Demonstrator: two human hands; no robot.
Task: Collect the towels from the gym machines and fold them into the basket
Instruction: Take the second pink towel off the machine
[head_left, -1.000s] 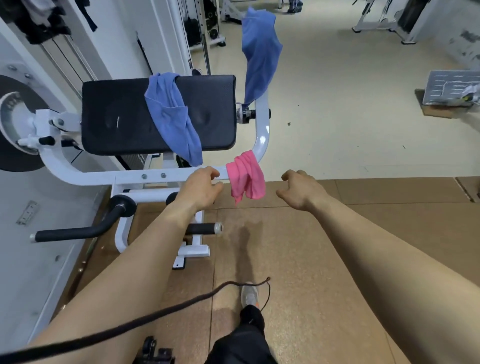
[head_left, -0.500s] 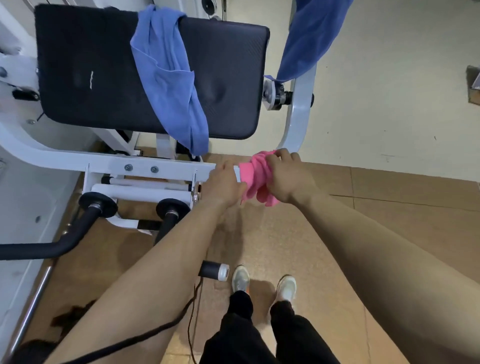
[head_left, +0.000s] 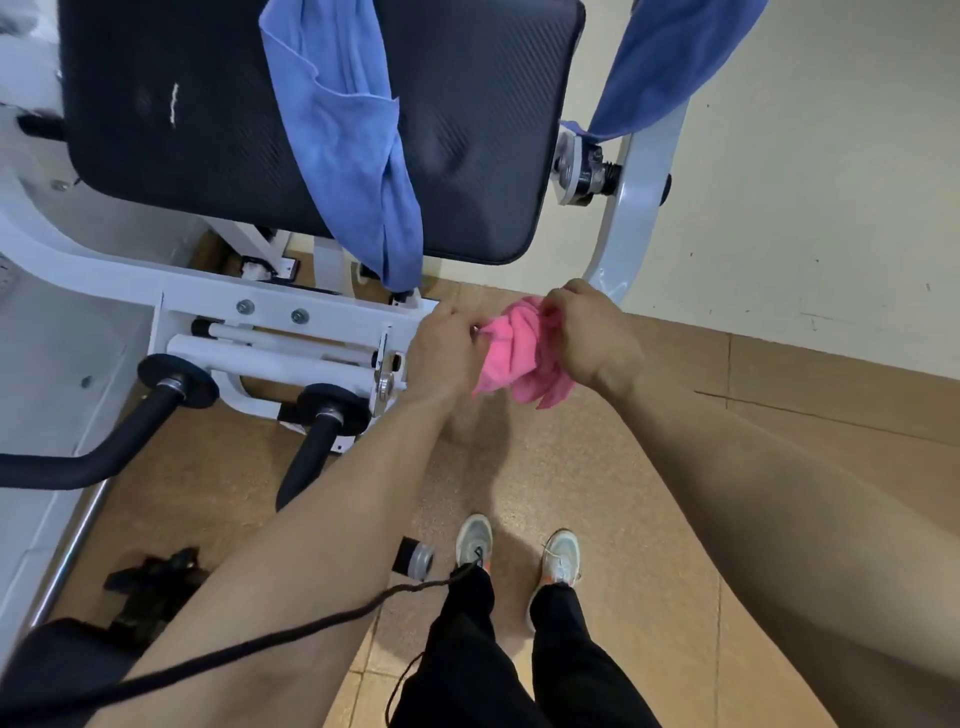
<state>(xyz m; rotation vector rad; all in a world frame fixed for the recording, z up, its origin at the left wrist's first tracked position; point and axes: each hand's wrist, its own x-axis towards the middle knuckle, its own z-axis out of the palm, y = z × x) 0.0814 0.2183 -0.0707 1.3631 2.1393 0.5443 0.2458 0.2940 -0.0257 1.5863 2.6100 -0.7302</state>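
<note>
At lower centre, pale trainers (head_left: 561, 556) stand on the brown cork floor (head_left: 519, 467). A thin black cord (head_left: 260, 644) crosses the left forearm. Mid-frame, just right of the white steel machine frame (head_left: 208, 312), the fingers of the left hand (head_left: 441, 348) and right hand (head_left: 592, 332) curl into a crumpled pink cloth towel (head_left: 519, 353). It is bunched left-to-right, ends hanging. Above, a blue towel (head_left: 353, 140) drapes the black padded cushion (head_left: 483, 130); another blue towel (head_left: 670, 57) hangs upper right.

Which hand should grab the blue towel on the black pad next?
Probably left. The left hand sits right by the hanging end of the blue towel; the right hand is farther off, gripping the pink towel.
</note>
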